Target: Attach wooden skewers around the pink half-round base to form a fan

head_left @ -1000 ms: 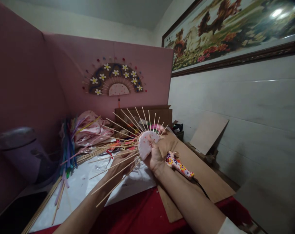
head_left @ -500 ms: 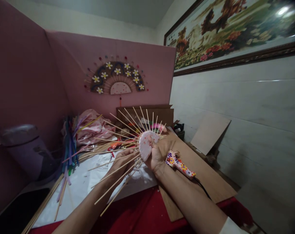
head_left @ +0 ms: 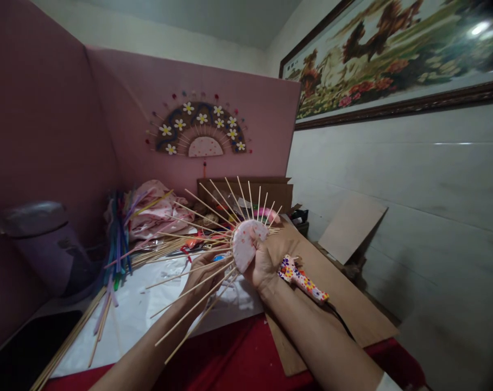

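Observation:
My right hand (head_left: 263,265) grips a half-round pink dotted piece (head_left: 243,251), thumb across its face. Thin wooden sticks (head_left: 193,293) fan out from its curved edge, upward and to the left, forming a fan frame. Behind the lower sticks is my left hand (head_left: 203,271), its fingers curled and partly covered by them. A small blue thing (head_left: 219,258) shows at those fingertips; I cannot tell whether they hold it. To the right of my right hand, a flower-patterned glue gun (head_left: 303,279) lies on brown cardboard (head_left: 352,304).
A finished flowered fan (head_left: 201,127) hangs on the pink panel behind. Bundled colored strips (head_left: 117,244), crumpled pink cloth (head_left: 152,212) and loose sticks (head_left: 73,334) lie at left, near a purple bin (head_left: 46,250). White sheeting (head_left: 120,320) covers part of the red cloth (head_left: 230,353).
The view has shifted slightly. My left hand has drawn a little lower behind the sticks, and the blue thing now shows beside its fingers. My right hand keeps its grip.

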`<move>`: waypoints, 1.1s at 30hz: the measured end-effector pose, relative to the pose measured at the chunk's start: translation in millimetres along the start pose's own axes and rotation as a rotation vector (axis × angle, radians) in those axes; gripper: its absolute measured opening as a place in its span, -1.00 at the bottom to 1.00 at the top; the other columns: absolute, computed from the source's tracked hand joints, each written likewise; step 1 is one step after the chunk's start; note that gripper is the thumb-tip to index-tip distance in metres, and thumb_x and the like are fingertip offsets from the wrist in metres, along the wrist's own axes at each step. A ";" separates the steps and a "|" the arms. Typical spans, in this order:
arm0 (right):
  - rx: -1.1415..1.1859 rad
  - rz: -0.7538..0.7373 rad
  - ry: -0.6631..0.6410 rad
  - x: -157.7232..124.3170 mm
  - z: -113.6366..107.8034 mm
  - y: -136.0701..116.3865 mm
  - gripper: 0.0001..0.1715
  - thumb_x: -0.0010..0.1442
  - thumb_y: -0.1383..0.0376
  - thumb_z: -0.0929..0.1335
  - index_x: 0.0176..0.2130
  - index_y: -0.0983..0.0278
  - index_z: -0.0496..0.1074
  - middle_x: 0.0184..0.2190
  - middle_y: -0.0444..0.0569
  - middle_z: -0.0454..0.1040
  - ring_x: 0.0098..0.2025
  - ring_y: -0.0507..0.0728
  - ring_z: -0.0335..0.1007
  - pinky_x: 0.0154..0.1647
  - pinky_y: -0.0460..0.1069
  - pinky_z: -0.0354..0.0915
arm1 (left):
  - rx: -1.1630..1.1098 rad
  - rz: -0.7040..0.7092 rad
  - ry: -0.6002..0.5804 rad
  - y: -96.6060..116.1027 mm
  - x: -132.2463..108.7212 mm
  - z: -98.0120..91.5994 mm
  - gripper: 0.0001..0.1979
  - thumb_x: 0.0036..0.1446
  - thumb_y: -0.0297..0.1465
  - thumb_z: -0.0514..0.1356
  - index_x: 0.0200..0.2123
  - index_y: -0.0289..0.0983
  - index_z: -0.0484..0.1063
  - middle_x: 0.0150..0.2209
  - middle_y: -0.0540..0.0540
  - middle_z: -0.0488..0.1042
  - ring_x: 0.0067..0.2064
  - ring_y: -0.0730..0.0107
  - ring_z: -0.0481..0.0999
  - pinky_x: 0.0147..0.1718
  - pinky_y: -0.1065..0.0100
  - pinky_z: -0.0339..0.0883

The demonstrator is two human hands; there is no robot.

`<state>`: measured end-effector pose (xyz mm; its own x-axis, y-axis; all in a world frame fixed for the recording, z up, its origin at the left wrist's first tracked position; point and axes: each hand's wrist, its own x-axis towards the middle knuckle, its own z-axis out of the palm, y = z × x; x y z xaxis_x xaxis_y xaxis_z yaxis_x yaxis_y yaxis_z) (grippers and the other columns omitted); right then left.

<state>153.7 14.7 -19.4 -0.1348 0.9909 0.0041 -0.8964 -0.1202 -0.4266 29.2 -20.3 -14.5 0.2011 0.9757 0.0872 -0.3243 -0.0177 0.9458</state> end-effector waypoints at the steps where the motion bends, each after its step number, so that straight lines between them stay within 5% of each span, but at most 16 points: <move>1: -0.001 0.002 -0.011 -0.8 0.8 -0.2 -0.78 -0.05 0.25 0.39 -0.34 0.29 0.43 -0.47 -0.12 0.54 -0.36 0.07 0.47 -0.29 -0.03 0.39 | -0.013 0.012 -0.007 -0.3 0.4 -0.5 -0.57 -0.18 -0.30 0.33 -0.18 -0.31 0.46 -0.67 0.07 0.31 -0.72 0.73 0.03 -0.75 0.57 -0.17; 10: -0.003 0.060 -0.070 -2.8 1.6 -2.6 -0.75 0.00 0.18 0.37 -0.35 0.31 0.46 -0.47 -0.07 0.55 -0.51 0.04 0.44 -0.41 -0.04 0.40 | 0.215 0.126 -0.046 2.1 -2.1 -3.8 -0.52 -0.16 -0.27 0.30 -0.11 -0.34 0.46 -0.75 0.10 0.23 -0.74 0.67 0.02 -0.77 0.53 -0.18; 16: -0.025 0.049 -0.076 -6.7 7.3 0.2 -0.80 -0.08 0.38 0.41 -0.33 0.26 0.45 -0.46 -0.13 0.55 -0.45 0.02 0.46 -0.32 -0.08 0.40 | 0.335 0.188 -0.015 10.4 -2.2 -9.8 -0.55 -0.10 -0.23 0.26 -0.11 -0.31 0.46 -0.75 0.10 0.23 -0.72 0.64 0.06 -0.75 0.52 -0.09; 26: -0.027 0.114 -0.046 -4.5 5.0 2.5 -0.79 -0.05 0.31 0.41 -0.30 0.25 0.43 -0.48 -0.17 0.54 -0.43 0.03 0.45 -0.36 -0.07 0.40 | 0.240 0.165 0.008 13.7 -1.8 -6.7 -0.48 -0.18 -0.26 0.31 -0.10 -0.33 0.39 -0.74 0.12 0.27 -0.72 0.62 0.13 -0.75 0.53 -0.07; 33: 0.043 0.101 -0.040 -2.9 4.9 -1.2 -0.76 -0.01 0.27 0.39 -0.27 0.30 0.43 -0.40 -0.15 0.55 -0.42 -0.03 0.44 -0.36 -0.15 0.36 | 0.115 0.078 -0.006 2.6 1.3 -5.5 -0.69 -0.19 -0.20 0.30 -0.55 -0.33 0.33 -0.77 0.12 0.20 -0.75 0.66 0.08 -0.76 0.53 -0.12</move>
<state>153.2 11.7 -14.5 -0.2417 0.9704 -0.0007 -0.8946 -0.2231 -0.3871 23.6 -17.9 -13.6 0.1856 0.9690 0.1631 -0.2313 -0.1182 0.9657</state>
